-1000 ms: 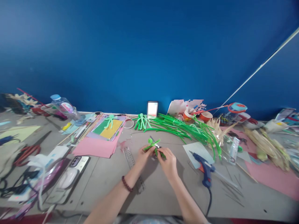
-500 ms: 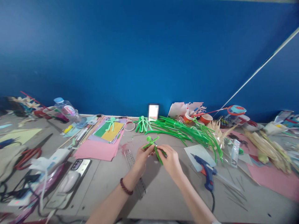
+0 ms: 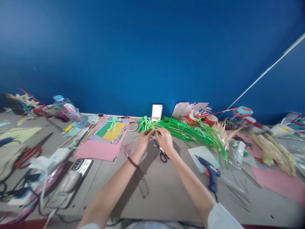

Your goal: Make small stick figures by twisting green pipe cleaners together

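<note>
We had the green figure at our fingertips, just in front of the paler standing figures. Our left hand pinched it, fingers curled nearly closed; our right hand pinched its other side, knuckles up. Both forearms reached forward and slanted inward. Below our right palm lay the scissors; our left forearm crossed above the ruler.

A bottle (blue-capped) sits near the wall.
</note>
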`<state>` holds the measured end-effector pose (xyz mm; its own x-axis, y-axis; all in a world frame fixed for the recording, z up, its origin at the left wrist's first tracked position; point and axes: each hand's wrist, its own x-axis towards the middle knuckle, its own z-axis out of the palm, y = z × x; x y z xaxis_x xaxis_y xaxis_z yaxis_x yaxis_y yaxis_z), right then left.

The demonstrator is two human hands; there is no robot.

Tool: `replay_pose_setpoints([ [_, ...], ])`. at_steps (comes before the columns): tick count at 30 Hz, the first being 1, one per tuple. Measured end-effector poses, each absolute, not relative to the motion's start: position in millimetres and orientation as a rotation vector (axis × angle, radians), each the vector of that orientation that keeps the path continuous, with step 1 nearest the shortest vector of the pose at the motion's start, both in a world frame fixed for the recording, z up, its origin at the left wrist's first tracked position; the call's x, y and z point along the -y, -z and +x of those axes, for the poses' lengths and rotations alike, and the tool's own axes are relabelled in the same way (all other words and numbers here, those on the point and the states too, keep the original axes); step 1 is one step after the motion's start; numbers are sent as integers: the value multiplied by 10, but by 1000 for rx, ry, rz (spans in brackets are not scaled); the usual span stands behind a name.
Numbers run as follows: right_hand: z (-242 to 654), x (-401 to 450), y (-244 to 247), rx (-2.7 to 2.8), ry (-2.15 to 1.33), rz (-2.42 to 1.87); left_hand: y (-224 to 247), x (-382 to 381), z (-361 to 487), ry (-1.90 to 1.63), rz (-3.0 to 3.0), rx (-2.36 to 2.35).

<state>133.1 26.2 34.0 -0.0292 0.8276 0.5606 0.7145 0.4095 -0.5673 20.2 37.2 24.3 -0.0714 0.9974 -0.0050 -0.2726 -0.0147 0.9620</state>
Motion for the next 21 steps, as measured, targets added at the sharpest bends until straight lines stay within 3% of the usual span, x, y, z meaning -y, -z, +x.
replay_pose_setpoints([
  [10,1307,-463,139,1632,-155,-1290,61,-591,196,-1407,985,-1105],
  [16,1386,-498,198,1543,-272,-1182,124,-610,191,-1354,937,-1098],
  [21,1434,-521,205,1535,-151,-1177,101,-613,160,-1385,837,-1021],
])
